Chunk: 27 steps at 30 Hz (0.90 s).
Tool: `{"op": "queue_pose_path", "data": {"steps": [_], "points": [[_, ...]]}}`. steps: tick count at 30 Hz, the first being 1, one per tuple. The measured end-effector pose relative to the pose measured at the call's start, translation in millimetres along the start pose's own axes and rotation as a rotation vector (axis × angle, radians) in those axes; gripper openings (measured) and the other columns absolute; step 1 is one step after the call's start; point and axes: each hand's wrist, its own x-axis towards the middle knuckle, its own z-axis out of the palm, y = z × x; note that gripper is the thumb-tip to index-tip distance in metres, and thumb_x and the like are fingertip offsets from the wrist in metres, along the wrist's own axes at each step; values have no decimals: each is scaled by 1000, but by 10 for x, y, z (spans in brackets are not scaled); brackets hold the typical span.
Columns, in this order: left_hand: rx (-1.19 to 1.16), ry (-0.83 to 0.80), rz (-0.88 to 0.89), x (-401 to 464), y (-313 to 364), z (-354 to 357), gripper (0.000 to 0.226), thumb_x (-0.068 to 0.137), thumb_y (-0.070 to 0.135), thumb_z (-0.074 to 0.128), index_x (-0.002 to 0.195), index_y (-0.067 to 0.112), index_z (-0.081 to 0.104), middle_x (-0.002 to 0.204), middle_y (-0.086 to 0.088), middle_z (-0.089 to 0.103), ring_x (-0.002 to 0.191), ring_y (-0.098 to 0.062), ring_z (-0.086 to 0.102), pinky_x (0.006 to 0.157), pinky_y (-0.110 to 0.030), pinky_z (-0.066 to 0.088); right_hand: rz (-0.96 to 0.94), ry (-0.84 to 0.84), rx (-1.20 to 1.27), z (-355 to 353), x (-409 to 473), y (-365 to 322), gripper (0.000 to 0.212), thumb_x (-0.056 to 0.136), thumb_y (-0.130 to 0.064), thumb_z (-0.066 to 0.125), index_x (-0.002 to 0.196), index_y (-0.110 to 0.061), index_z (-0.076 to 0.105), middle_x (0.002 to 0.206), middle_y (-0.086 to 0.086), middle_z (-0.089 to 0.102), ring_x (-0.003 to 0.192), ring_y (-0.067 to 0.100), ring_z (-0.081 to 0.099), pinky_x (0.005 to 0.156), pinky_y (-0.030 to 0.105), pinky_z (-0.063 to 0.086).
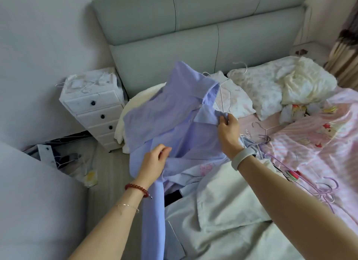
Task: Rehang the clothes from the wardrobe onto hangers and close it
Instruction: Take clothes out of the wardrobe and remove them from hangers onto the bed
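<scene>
Both arms reach out over the bed [319, 143]. The right hand [228, 128] pinches the blue shirt [174, 108] by its collar together with a thin wire hanger [222, 96]; the left hand [155, 160], lower, grips the shirt's front, holding it lifted above the mattress edge.

A grey padded headboard [193, 32] stands against a pale wall [38, 36]. Beside the bed [319, 143], with its pink patterned cover, a narrow white chest of drawers [95, 108] with dark knobs stands on the grey floor [108, 174]. A curtain [342, 54] hangs at the far right. The daylight is soft.
</scene>
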Motion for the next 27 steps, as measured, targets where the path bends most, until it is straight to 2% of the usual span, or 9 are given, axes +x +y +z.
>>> {"op": "queue_pose_path", "data": {"steps": [3, 6, 9, 13, 17, 19, 20, 24, 27], "points": [[204, 82, 94, 387, 122, -21, 37, 89, 21, 60, 61, 5, 42, 47, -6, 39, 53, -29, 33, 53, -33, 29, -1, -54, -1, 114, 196, 107, 20, 91, -6, 39, 88, 6, 56, 75, 7, 51, 69, 17, 44, 58, 27, 31], [473, 259, 282, 727, 266, 2, 39, 82, 24, 69, 58, 2, 47, 43, -11, 46, 41, -32, 43, 44, -27, 28, -33, -111, 12, 214, 457, 129, 22, 92, -7, 41, 71, -7, 49, 60, -2, 43, 55, 11, 35, 46, 15, 31], [537, 291, 414, 952, 359, 341, 35, 76, 27, 70, 56, 6, 50, 44, -5, 51, 38, -24, 49, 41, -20, 28, -80, -134, -15, 142, 736, 292, 18, 90, -5, 41, 74, 0, 47, 63, 2, 43, 61, 15, 34, 52, 27, 25], [461, 20, 389, 1031, 210, 1094, 32, 78, 30, 71, 65, 3, 58, 59, -9, 61, 51, -28, 58, 47, -33, 42, -18, -25, -151, -238, 1048, 989, 15, 90, -4, 40, 77, -1, 47, 71, 12, 49, 71, 21, 39, 58, 29, 19], [604, -233, 304, 1003, -33, 1782, 33, 90, 39, 54, 104, 11, 60, 99, -9, 62, 92, -29, 59, 76, -37, 41, 146, 13, -287, -520, 1215, 1723, 19, 92, -6, 39, 102, 1, 54, 101, 25, 61, 89, 33, 53, 67, 32, 28], [697, -333, 267, 945, -195, 1998, 43, 93, 42, 45, 128, 18, 47, 119, -6, 53, 109, -26, 51, 89, -35, 37, 182, -91, -338, -569, 1289, 1991, 32, 90, -1, 39, 121, 2, 49, 117, 25, 57, 108, 36, 52, 83, 34, 36], [755, -376, 236, 909, -282, 2055, 48, 94, 43, 41, 137, 21, 37, 128, -5, 47, 116, -25, 46, 94, -36, 35, 200, -140, -343, -588, 1315, 2081, 40, 89, 3, 39, 128, 2, 44, 123, 24, 53, 114, 34, 50, 88, 30, 35], [876, -456, 80, 781, -582, 2005, 58, 97, 44, 33, 147, 27, 11, 153, -6, 16, 139, -28, 17, 111, -49, 16, 261, -259, -383, -649, 1353, 2259, 61, 82, 10, 39, 140, 0, 26, 140, 22, 38, 126, 31, 40, 95, 24, 34], [893, -472, 3, 726, -678, 1815, 59, 97, 44, 30, 148, 28, 3, 157, -5, -3, 143, -28, -2, 113, -53, 2, 226, -287, -516, -633, 1259, 2215, 66, 84, 3, 41, 145, -7, 18, 149, 16, 26, 137, 32, 23, 112, 42, 20]]}}
